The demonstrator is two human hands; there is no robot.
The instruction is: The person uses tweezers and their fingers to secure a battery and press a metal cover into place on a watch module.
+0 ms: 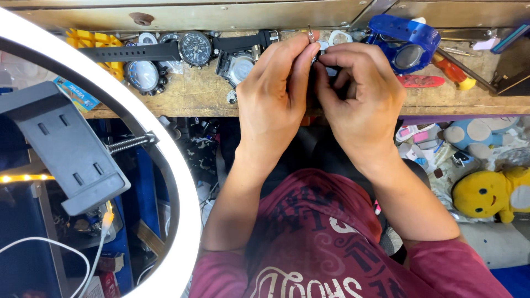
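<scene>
My left hand (274, 91) and my right hand (359, 96) meet over the front edge of a worn wooden workbench (193, 96). Both pinch a small dark object (323, 62) between the fingertips; most of it is hidden by the fingers. A thin metal pin (311, 35) sticks up from between my left thumb and forefinger. Just left of my hands lies a square-faced watch case (237, 66). Further left is a black wristwatch (196, 48) with its strap stretched out.
A round strapless watch (142, 74) and a yellow plastic tray (96, 41) sit at the left, a blue watch (406, 41) and a red-handled screwdriver (452, 69) at the right. A ring light (182, 221) with a phone holder (66, 149) fills the left. Plush toys (491, 193) lie below right.
</scene>
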